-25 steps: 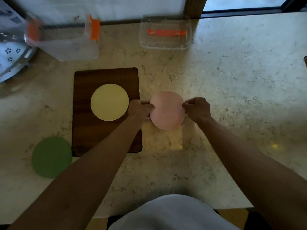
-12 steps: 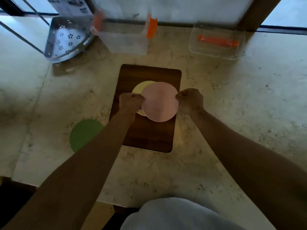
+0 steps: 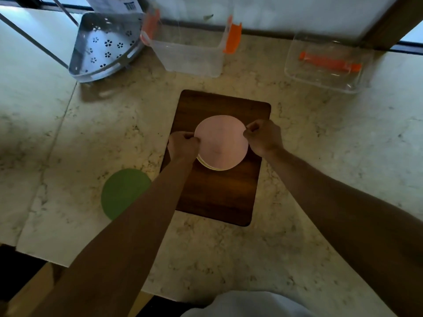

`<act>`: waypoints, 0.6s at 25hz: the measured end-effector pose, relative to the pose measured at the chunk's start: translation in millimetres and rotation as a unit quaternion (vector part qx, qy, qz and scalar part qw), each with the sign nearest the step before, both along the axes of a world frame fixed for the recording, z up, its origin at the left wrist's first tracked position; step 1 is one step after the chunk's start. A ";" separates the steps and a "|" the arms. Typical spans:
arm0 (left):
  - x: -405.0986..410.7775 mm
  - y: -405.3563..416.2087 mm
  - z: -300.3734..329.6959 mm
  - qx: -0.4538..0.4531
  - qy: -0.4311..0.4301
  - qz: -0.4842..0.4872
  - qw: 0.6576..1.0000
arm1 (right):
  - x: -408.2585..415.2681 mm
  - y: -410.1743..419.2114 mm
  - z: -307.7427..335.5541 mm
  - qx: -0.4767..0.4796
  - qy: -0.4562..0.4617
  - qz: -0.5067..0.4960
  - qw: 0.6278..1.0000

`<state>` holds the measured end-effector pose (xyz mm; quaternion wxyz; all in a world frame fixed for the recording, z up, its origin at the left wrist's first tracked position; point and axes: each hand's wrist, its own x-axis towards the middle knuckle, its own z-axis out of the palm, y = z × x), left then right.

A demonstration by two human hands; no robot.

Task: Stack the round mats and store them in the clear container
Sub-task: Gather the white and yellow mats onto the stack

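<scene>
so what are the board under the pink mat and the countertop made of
The board looks like dark wood with a smooth finish: brown, with faint lengthwise grain and rounded corners. The countertop looks like polished stone, probably marble: pale cream with dark irregular veins and a soft sheen. The pink mat looks thin, matte and flexible, possibly silicone, though that cannot be confirmed.

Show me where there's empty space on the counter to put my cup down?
Bare counter lies right of the wooden board, below the clear lid. More lies left, above the green mat. It's crowded at the board, where both hands hold the pink mat.
</scene>
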<state>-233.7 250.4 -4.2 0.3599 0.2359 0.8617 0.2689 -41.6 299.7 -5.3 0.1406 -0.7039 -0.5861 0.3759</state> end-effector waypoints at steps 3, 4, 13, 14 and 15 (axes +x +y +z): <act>-0.9 -3.8 -6.8 -0.012 0.012 0.001 1.000 | -2.1 -1.1 -5.9 -0.003 -0.006 0.009 1.000; -2.0 -4.8 -8.7 -0.009 0.018 -0.005 1.000 | -2.4 -1.2 -7.1 -0.004 -0.009 0.010 1.000; -6.7 -8.1 -14.0 -0.007 0.080 -0.075 0.994 | -13.1 -7.2 -13.4 0.000 -0.051 0.013 0.999; -6.9 -8.4 -13.7 -0.002 0.094 -0.093 0.991 | -14.1 -7.5 -13.6 0.005 -0.057 0.009 0.998; -7.0 -8.9 -13.4 0.004 0.110 -0.111 0.988 | -15.2 -8.1 -14.0 0.011 -0.064 0.005 0.998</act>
